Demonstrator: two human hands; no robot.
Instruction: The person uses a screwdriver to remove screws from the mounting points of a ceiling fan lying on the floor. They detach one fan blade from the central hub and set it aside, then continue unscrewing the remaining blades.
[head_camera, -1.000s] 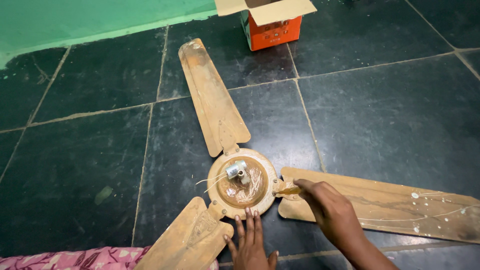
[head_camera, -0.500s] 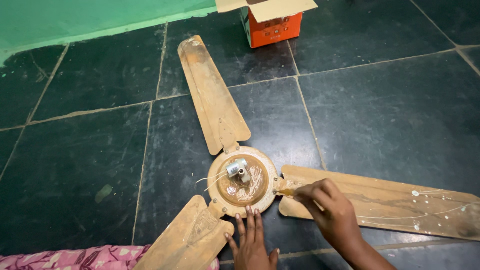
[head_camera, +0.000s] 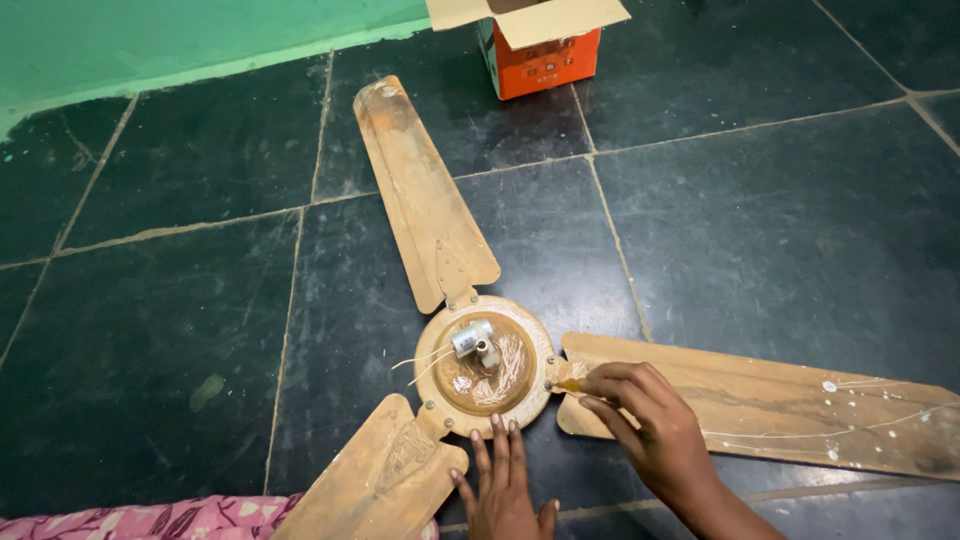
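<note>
On the dark tiled floor (head_camera: 780, 230), right hand (head_camera: 650, 425) pinches a screwdriver (head_camera: 568, 385) at the fan hub (head_camera: 485, 365); left hand (head_camera: 503, 485), fingers spread flat, touches the hub's rim.

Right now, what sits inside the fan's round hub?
Inside the fan hub lie a small silver cylinder, thin white wires and pale windings. Anything beneath them is covered.

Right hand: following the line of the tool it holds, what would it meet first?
The right hand points its yellow-handled tool left at the fan hub; its rim, where the right blade joins, probably comes first.
</note>
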